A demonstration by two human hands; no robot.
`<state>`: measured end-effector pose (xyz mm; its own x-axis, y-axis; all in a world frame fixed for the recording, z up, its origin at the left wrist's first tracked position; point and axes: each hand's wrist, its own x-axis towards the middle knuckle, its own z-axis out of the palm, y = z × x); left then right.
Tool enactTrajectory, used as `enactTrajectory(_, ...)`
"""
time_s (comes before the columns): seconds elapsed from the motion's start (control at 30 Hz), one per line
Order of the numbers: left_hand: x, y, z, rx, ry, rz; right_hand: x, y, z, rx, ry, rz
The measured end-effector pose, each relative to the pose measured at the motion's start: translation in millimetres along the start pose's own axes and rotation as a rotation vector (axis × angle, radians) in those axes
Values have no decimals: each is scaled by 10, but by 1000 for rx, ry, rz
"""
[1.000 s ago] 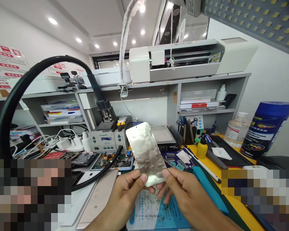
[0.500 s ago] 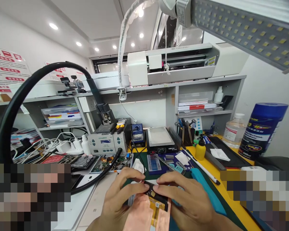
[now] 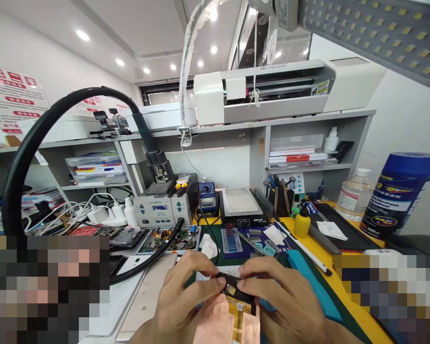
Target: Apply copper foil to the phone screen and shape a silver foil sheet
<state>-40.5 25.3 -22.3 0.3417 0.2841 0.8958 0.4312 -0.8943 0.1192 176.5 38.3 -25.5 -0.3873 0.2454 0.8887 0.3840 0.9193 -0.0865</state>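
Note:
Between my two hands is a phone screen (image 3: 215, 321), its back covered in copper foil, with an orange flex cable and a black strip along its far edge. My left hand (image 3: 189, 291) pinches the far left corner with thumb and forefinger. At the far right, the fingertips of my right hand (image 3: 275, 296) press on the black strip, its other fingers folded beneath. The near end of the screen runs out of the picture. Just beyond my hands lie a clear blue-tinted plastic box (image 3: 231, 240) and a crumpled white tissue (image 3: 208, 245).
A black hot-air hose (image 3: 148, 265) curves in at left beside a tray of small parts (image 3: 165, 239). Behind stands a hot plate (image 3: 241, 208). To the right are a teal tool (image 3: 313, 286), a white stylus (image 3: 304, 248), a yellow bottle (image 3: 302, 223) and a blue spray can (image 3: 397, 196).
The view has shifted slightly, so the bench appears a little to the right. My hands keep their grip on the screen's far edge, with small shifts of the fingertips.

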Motion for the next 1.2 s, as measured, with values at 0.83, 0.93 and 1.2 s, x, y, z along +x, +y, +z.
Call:
enactTrajectory(0.83,203,224,26,-597,-152,-831,198,-114,-34,699,-302,963)
enactTrajectory(0.93,228,226,39,-750,-155,-950,213,-120,-19,790,-265,1015)
enactTrajectory(1.2,102,179,138,-934,-131,-1143,202,-113,44,916,-121,1113)
